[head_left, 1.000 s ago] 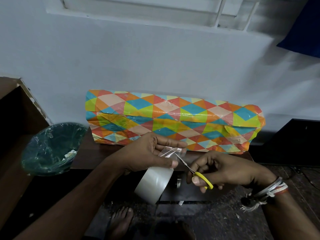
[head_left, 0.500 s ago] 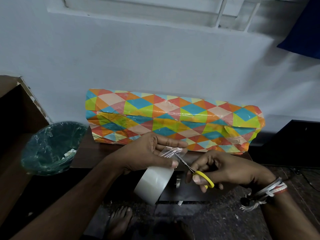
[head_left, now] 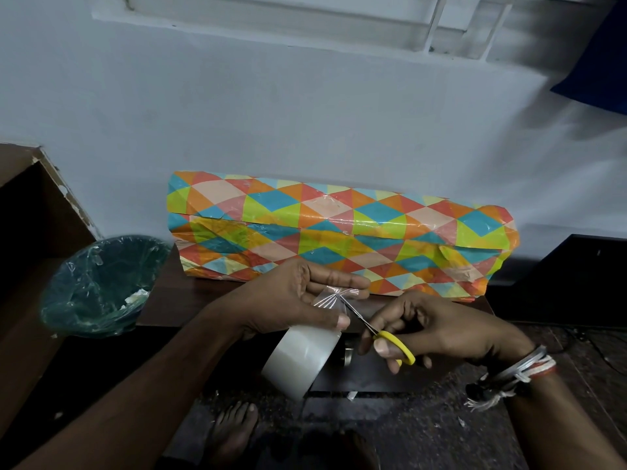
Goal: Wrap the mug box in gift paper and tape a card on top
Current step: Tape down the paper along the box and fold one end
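1. The wrapped mug box [head_left: 342, 237] is lying on the dark table [head_left: 190, 300] at 12 o'clock from the hands, against the pale wall [head_left: 271, 123]. The bright triangle gift paper is covering all of it that is showing, with shiny tape along the seam.
2. The green bin [head_left: 101, 283] with a plastic liner is sitting at 9 o'clock, well apart from the box.
3. The left hand [head_left: 291, 300] is pinching a pulled-out strip of clear tape, and the tape roll [head_left: 302, 357] is hanging below it at 6 o'clock.
4. The right hand [head_left: 437, 330] is gripping the small yellow-handled scissors [head_left: 376, 329], with the blades biting into the strip.
5. What could be going wrong: the strip is bunching and wrinkling at the blades, so I think it may be folding and sticking to itself. The blade tips are very near the left fingers, so a slip could be nicking them.
6. What is hard to see: no card is showing anywhere. The back and underside of the box are hidden. The clear tape edge is hard to make out.
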Demonstrator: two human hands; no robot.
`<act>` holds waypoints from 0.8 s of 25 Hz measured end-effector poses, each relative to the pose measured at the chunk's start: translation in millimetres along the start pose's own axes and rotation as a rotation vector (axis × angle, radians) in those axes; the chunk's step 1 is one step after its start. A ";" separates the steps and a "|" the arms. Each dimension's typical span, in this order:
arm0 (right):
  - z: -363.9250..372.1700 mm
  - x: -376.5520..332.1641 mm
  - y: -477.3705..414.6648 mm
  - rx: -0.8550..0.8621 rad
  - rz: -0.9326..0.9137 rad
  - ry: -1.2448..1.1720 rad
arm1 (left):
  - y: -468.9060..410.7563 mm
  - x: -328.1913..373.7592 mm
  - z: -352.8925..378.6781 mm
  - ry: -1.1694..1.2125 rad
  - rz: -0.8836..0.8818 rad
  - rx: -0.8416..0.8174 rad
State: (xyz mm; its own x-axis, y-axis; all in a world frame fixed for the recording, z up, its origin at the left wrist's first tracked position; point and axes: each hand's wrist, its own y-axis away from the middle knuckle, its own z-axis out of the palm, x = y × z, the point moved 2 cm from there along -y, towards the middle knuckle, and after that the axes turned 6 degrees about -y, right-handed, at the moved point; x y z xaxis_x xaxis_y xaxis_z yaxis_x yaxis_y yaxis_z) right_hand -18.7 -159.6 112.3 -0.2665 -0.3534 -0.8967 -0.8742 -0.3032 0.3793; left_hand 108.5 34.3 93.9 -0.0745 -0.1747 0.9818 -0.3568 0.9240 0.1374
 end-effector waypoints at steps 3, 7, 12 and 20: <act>1.1 2.0 -2.0 0.009 -0.011 0.005 | -0.4 -1.7 0.3 -0.003 0.011 -0.015; -0.4 1.5 -4.3 0.020 -0.032 0.015 | -2.5 -5.0 2.6 -0.017 0.049 -0.022; -1.6 11.4 -9.5 0.121 -0.016 0.021 | 0.5 -3.6 -12.3 0.069 0.086 0.027; -7.3 58.2 -59.5 0.627 0.113 0.788 | 5.7 -8.5 -22.9 0.043 0.113 0.064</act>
State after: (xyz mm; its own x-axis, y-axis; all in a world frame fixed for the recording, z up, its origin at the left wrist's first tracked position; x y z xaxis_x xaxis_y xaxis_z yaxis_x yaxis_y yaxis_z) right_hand 20.7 -168.6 39.2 -0.2151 -0.9033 -0.3711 -0.9764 0.2072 0.0615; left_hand 128.5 48.9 89.3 -0.0784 -0.0549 0.9954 -0.4073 0.9131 0.0183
